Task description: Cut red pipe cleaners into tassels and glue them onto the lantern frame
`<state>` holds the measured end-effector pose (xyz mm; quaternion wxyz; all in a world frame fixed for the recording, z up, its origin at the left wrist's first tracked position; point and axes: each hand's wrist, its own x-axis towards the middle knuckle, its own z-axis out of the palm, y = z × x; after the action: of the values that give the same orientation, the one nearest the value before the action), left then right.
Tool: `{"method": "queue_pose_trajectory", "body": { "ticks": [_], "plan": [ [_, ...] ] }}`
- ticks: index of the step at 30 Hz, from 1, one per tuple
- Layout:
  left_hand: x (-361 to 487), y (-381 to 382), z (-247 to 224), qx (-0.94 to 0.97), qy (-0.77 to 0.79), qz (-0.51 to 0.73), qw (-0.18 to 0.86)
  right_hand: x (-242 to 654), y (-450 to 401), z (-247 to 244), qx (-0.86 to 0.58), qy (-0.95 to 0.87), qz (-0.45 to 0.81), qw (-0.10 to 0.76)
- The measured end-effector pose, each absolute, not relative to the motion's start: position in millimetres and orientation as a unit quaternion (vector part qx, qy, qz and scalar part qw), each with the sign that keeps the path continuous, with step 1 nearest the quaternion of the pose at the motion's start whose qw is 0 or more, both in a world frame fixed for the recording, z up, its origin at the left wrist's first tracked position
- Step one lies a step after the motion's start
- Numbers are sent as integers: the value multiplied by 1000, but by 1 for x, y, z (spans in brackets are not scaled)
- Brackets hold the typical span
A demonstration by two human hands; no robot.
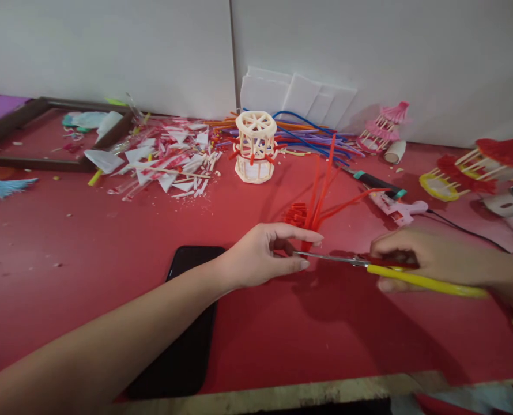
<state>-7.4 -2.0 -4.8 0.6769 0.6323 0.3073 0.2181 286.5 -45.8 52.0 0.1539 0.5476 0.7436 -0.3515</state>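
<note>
L hand curled at red stems, rt of phone, pinch can't tell; R hand wrapped round scissors. Stems prob. light, bendy; grab bunched lower ends.

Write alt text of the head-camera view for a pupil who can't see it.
A person's left hand pinches red strips while the right hand holds yellow-handled scissors, blades at the strips' near ends, over a red table. Beyond stands a cream lattice model, between a heap of scraps and a pink glue gun.
</note>
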Motion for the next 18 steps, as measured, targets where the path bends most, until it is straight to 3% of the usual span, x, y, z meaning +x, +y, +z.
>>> {"method": "queue_pose_trajectory", "body": {
  "ticks": [18],
  "plan": [
    [-9, -1, -6, 627, 296, 216, 688, 283, -37, 60, 508, 700, -483, 137]
  ]
}}
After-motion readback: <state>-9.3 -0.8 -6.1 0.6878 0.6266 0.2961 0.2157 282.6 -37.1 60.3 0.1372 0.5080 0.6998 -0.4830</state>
